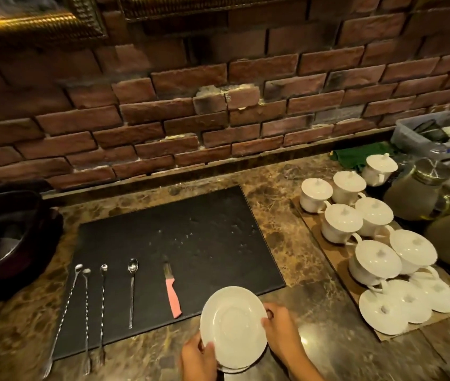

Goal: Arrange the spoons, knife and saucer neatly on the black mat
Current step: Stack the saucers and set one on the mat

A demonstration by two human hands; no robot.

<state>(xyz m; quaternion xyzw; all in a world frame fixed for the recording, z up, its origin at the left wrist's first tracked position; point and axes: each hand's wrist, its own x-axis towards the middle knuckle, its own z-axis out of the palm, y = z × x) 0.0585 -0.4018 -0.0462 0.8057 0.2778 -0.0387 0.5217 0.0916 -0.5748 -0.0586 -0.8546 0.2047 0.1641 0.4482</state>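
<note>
- Head view: I am holding the white saucer (233,327) tilted between both hands, above the near edge of the bench (314,312), just off the near right corner of the black mat (191,237).
- My left hand (197,358) is pinching the saucer's lower left rim, thumb on the top face; my right hand (280,325) is closing its grip on the right rim, fingers curled behind it.
- A second white rim seems to be showing just under the saucer, but I cannot tell what it is.
- Four long spoons are lying in a row on the left part of the mat, bowls away from me: a long twisted bar spoon (63,317), a second twisted spoon (86,317), a third twisted spoon (103,312) and a plain long-handled spoon (132,292). Their handles are running past the near edge of the mat.
- The pink-handled knife (171,291) is lying just right of them, blade pointing away.
- By my reckoning the cutlery is done; only the saucer is left to set on the mat, in the free space right of the knife.
- Lidded white cups (345,222) are standing on a brown tray, well apart to the right.
</note>
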